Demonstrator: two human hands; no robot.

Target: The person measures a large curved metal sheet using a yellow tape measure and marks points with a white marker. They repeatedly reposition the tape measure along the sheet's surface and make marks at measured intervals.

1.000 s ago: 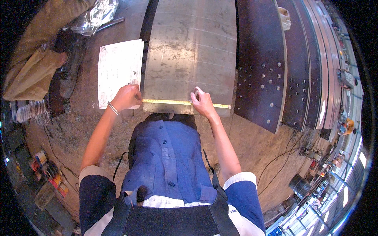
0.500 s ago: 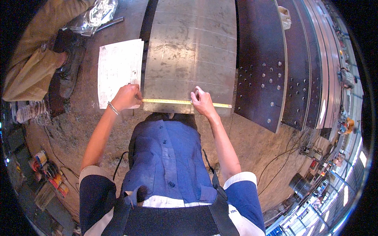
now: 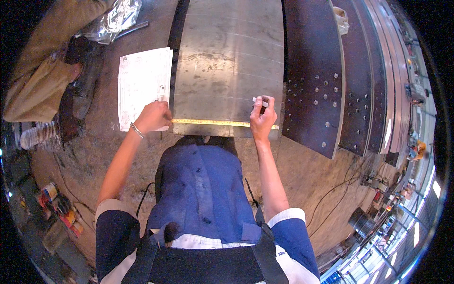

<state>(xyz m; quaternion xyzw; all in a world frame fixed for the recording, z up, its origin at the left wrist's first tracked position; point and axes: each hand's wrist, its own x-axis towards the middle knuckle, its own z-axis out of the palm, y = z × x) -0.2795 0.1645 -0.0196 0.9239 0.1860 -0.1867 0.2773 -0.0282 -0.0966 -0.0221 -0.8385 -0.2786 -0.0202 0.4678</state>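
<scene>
A broad grey steel plate, scuffed and crossed by thin pale lines (image 3: 231, 52), fills the upper centre of the frame; it looks heavy and rigid, with edges that are probably hard on bare skin. To its right stands a dark rust-brown steel plate with punched round holes (image 3: 312, 57). In the upper left is another person's leg in brown trousers (image 3: 38, 92). A white printed paper sheet (image 3: 144, 85) lies left of the grey plate, likely light and easily creased. The wearer's left hand (image 3: 153, 116), left of centre, has its fingers closed together at the tape's left end; the exact grip is hidden. The right hand (image 3: 263, 123), right of centre, is curled nearly closed around a small stick. A narrow yellow measuring tape (image 3: 208, 122) runs across the plate's near end, passing behind the right hand; it should be light, springy and slippery, best held flat at its ends. Smallest is that short white chalk-like stick (image 3: 260, 102), pinched near the right fingertips, probably brittle and best gripped close to its working tip
</scene>
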